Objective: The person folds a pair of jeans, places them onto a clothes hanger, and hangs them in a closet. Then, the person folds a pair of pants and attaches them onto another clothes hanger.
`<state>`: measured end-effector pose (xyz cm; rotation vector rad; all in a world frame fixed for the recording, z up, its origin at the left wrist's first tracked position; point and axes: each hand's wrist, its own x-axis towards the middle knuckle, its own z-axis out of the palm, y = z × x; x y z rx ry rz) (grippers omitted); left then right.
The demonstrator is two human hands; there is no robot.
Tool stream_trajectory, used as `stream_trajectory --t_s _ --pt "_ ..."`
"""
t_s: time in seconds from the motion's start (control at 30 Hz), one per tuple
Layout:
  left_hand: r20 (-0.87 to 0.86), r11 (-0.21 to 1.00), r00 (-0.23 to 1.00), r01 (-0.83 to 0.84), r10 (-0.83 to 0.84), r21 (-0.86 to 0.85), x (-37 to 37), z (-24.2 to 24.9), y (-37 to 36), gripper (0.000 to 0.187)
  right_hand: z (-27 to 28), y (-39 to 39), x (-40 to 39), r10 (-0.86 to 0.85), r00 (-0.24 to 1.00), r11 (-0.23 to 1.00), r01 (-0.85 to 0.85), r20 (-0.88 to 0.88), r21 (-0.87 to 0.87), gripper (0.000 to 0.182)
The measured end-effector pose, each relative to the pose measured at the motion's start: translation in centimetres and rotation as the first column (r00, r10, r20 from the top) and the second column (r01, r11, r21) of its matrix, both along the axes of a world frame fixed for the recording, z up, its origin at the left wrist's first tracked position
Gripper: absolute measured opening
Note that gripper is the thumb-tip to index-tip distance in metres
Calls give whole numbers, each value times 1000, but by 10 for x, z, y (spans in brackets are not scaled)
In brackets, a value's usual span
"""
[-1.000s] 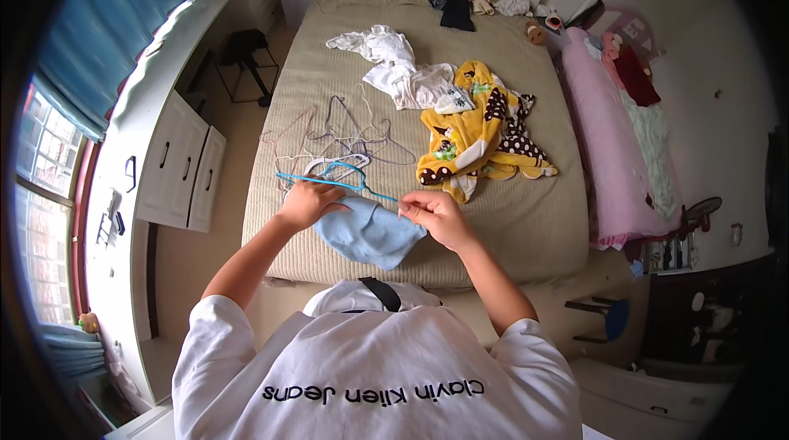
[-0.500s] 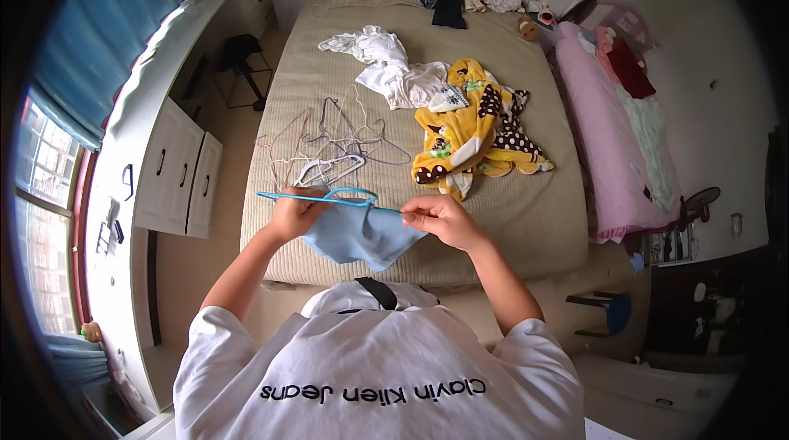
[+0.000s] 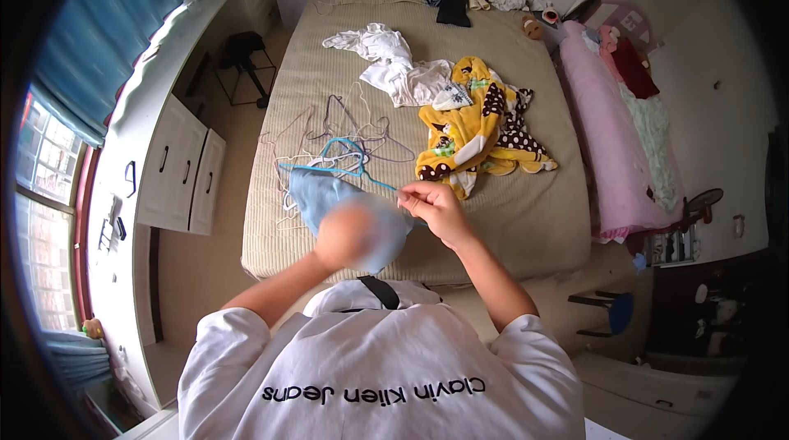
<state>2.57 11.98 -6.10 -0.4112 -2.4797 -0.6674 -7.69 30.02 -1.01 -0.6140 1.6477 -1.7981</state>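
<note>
A light-blue garment hangs from a bright-blue clothes hanger above the near part of the bed. At the hanger's right end, the thumb and fingers of my right hand are pinched together on it. My left hand is over the front of the garment, smeared by motion, so its fingers cannot be made out. Behind the blue hanger, several loose hangers lie tangled on the bed.
On the bed lie white clothes and a yellow patterned garment. Dark clothing is at the head end. A pink bedding roll runs along the right side, and a white cabinet stands on the left.
My left hand has left the hanger's left end and come down and right over the garment. The hanger has tilted, its left end swinging up and away. My right hand stays nearly in place.
</note>
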Motion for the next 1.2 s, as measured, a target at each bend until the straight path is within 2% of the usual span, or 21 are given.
stream_trajectory --t_s 0.07,0.13,0.23,0.3,0.37,0.43,0.5,0.63,0.67,0.73,0.77,0.8,0.87,0.9,1.0,1.03,1.13,1.17,1.2 --pt "1 996 1000 -22 22 88 4 -6 23 37 7 -2 0 -30 998 999 30 55 -10 16" --pt "-40 994 993 -111 112 10 1 -1 39 38 15 -10 7 -80 988 996 83 129 -15 14" --pt "194 977 975 -137 104 165 -13 -27 43 31 16 -23 15 -121 974 992 124 189 -5 15" --pt "319 949 940 -206 123 240 -26 -40 42 25 7 -30 14 -156 974 985 165 164 -45 16" --pt "419 978 885 -204 203 -43 -28 -34 41 16 2 -33 13 -226 959 969 240 171 -62 15" --pt "302 982 937 -190 176 18 -29 -51 37 18 1 -28 3 -200 969 979 203 145 -1 15" --pt "281 973 949 -187 144 133 -28 -63 31 20 1 -26 0 -161 973 987 157 166 35 15" --pt "253 921 945 -277 209 274 -30 -34 29 18 -32 -31 -5 -99 989 995 95 112 41 14" --pt "210 926 956 -260 206 273 -33 -30 26 17 -39 -32 -5 -81 991 997 79 104 26 14" --pt "128 937 972 -224 195 270 -37 -26 23 14 -37 -35 -4 -154 986 988 156 59 -15 14" --pt "119 940 985 -153 122 304 -38 -27 26 11 -34 -35 -8 -174 984 984 175 38 -33 15" --pt "194 965 978 -120 75 235 -36 -25 29 9 -31 -36 -12 -198 980 979 199 17 -53 16" --pt "252 985 954 145 -164 93 -34 -77 41 4 -25 -32 -19 -162 985 985 165 65 -41 16" --pt "321 993 940 108 -117 43 -25 -60 54 6 -25 -33 -17 -176 980 983 180 94 -32 16" --pt "196 992 980 19 -43 124 -39 -62 54 8 -22 -35 -17 -200 977 978 204 76 -48 16" --pt "189 980 979 40 -78 195 -37 -53 56 11 -20 -34 -16 -206 977 976 209 57 -55 15" --pt "266 937 902 301 -340 177 -30 -88 78 17 -5 -34 -21 -96 994 995 97 58 -10 14" --pt "352 923 865 271 -358 274 -28 -102 81 20 -6 -36 -19 -87 993 996 87 83 -1 14" --pt "333 934 883 255 -330 249 -28 -95 79 20 -10 -36 -14 -79 991 997 78 111 11 14"
